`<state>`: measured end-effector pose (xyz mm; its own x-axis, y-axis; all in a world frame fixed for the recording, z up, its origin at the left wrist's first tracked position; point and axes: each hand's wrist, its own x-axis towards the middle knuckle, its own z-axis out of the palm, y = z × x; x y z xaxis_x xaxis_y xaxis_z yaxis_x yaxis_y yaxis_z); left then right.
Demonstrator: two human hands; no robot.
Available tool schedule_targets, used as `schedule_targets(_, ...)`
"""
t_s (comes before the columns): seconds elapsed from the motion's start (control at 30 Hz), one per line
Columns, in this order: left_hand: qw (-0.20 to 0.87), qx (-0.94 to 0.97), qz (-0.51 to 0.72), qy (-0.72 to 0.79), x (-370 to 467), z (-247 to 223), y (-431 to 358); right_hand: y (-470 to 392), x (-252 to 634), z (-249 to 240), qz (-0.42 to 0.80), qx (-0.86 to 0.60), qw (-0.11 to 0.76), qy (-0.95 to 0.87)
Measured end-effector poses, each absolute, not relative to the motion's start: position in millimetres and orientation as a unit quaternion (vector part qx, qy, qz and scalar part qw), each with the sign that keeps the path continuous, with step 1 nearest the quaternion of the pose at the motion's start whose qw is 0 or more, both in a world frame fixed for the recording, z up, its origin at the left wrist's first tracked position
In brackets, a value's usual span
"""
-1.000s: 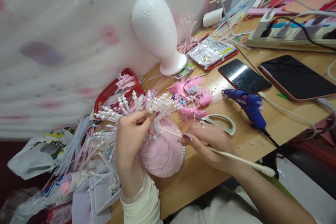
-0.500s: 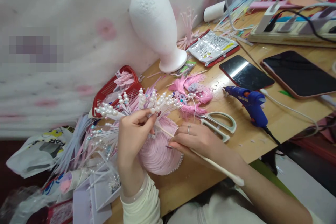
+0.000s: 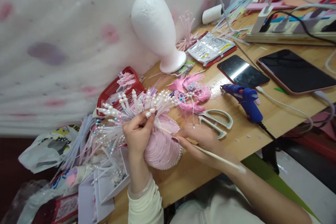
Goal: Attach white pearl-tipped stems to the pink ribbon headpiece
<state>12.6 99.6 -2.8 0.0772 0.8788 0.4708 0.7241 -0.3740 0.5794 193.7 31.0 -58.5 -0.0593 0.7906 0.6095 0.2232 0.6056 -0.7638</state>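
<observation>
Pale pink and ridged, a rounded fabric piece edged in pearls (image 3: 161,152) sits before me over the wooden tabletop (image 3: 168,190), just below the left hand (image 3: 136,131), whose thumb and fingers pinch white pearl-tipped stems (image 3: 148,114). The right hand (image 3: 202,141) has its fingers closed round a slender cream stick (image 3: 216,155), its far end at the piece's upper side. White-handled metal scissors (image 3: 229,121) lie near that hand, beside a blue plastic glue gun (image 3: 245,99).

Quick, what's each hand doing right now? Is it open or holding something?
Left hand: closed, pinching a pearl-tipped stem.
Right hand: closed, holding a thin pale stick.
</observation>
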Motion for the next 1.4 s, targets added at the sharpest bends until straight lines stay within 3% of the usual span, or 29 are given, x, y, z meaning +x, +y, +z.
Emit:
schedule_targets(0.13,0.108,0.724,0.373,0.570,14,1,100,30,195,-59,0.249,-0.367,0.549,-0.708)
schedule_targets(0.47,0.174,0.698,0.410,0.561,16,0,102,33,188,-72,0.345,-0.403,0.615,-0.584)
schedule_targets(0.7,0.194,0.694,0.408,0.561,16,2,103,38,173,-69,0.294,-0.416,0.600,-0.617)
schedule_targets(1.07,0.228,0.677,0.414,0.564,17,2,102,36,176,-81,0.295,-0.322,0.619,-0.653)
schedule_targets(1.23,0.225,0.677,0.417,0.563,18,3,103,30,178,-78,0.369,-0.381,0.634,-0.563)
schedule_targets(1.4,0.227,0.673,0.419,0.565,18,3,104,30,173,-77,0.361,-0.438,0.633,-0.527)
